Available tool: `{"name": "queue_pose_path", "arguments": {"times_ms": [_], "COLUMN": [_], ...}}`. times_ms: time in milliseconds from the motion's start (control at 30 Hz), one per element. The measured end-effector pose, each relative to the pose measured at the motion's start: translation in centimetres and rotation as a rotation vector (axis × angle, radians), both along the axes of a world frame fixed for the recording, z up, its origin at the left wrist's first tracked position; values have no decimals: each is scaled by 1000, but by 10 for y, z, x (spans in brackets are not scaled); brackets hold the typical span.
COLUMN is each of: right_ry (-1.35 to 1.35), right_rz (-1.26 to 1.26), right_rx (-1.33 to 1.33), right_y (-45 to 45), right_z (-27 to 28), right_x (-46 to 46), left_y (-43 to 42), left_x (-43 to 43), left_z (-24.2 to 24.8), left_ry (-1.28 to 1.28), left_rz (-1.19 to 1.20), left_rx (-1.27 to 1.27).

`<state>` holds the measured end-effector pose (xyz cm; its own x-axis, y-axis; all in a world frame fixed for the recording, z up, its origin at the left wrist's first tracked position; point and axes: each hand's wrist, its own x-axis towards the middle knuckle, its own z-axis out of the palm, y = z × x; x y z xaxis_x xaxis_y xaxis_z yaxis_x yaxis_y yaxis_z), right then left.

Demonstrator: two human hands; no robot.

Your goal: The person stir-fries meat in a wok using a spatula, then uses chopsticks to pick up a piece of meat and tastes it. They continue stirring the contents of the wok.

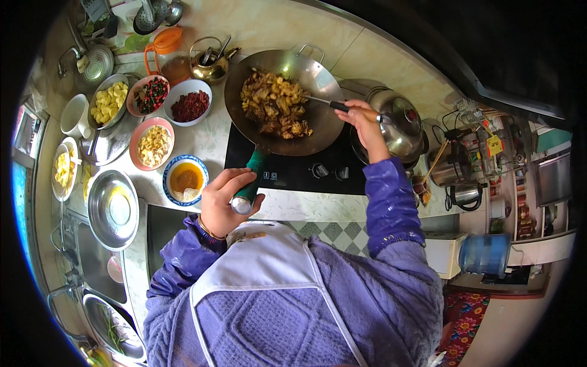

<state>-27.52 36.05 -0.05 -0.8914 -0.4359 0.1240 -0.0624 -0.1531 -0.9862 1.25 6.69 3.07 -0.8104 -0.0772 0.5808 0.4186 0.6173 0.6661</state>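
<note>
A large metal wok [321, 85] sits on the black cooktop [293, 179], with browned, chopped pieces of food [275, 105] heaped in its left and middle part. My left hand [227, 199] is around the wok's green handle [257, 172], near its metal end cap. In my right hand [362, 121] is the black handle of a cooking spatula [337, 105]. Its metal shaft reaches left into the food, which hides the blade.
Left of the cooktop stand bowls of dark red pieces [190, 106], chopped chillies [149, 94], peeled garlic [155, 144] and orange-brown liquid [185, 178]. A brass kettle [208, 69] stands behind them. A lidded steel pot [399, 121] is close to my right forearm. An empty metal basin [112, 229] overhangs the sink side.
</note>
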Motion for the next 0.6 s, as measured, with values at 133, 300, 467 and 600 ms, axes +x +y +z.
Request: {"name": "queue_pose_path", "arguments": {"times_ms": [133,300,467,600], "right_ry": [586,1086,1266,1163], "right_rz": [238,356,459,324], "right_rx": [487,644,831,774], "right_y": [-1,-2,8,16], "right_z": [59,84,111,160], "right_x": [57,117,159,182], "left_y": [0,0,0,-1], "left_x": [0,2,1,2], "left_z": [1,1,-2,-1], "left_ry": [9,-12,-1,-8], "left_rz": [11,11,-6,-11], "left_rx": [-9,-8,-1,5]}}
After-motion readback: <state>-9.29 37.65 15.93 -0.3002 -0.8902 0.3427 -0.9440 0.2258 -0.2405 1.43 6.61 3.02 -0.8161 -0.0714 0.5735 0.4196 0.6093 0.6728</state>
